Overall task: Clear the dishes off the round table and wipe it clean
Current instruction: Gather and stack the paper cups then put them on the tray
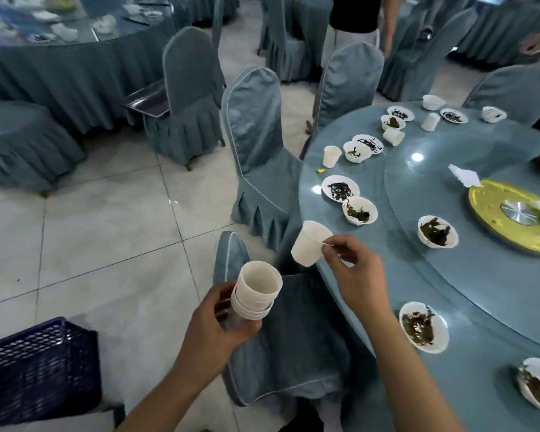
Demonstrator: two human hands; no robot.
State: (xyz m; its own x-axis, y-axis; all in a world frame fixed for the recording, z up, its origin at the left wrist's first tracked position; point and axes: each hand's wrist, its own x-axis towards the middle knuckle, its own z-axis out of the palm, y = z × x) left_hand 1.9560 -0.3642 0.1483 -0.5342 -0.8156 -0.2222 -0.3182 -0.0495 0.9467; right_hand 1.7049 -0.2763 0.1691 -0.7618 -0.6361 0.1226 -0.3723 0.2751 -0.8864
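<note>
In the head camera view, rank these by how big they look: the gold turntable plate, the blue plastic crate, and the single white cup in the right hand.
1. Dark blue plastic mesh crate, though it sits nearest the camera, which inflates it.
2. Round gold turntable plate, partly cut off by the frame edge.
3. Single white cup pinched by the right hand, clearly smallest.

Worktop rim [340, 275]: dirty bowls [360, 210] and standing cups [331, 156] are crowding the near band, with bare gaps lying between them. Raised glass turntable [449, 244]: a bowl [437, 231] and gold dish [496, 207] are occupying it. Covered chairs [256, 126] are blocking the table edge; open tiled floor [106, 229] is lying to the left, beside a blue crate [38, 369].
</note>
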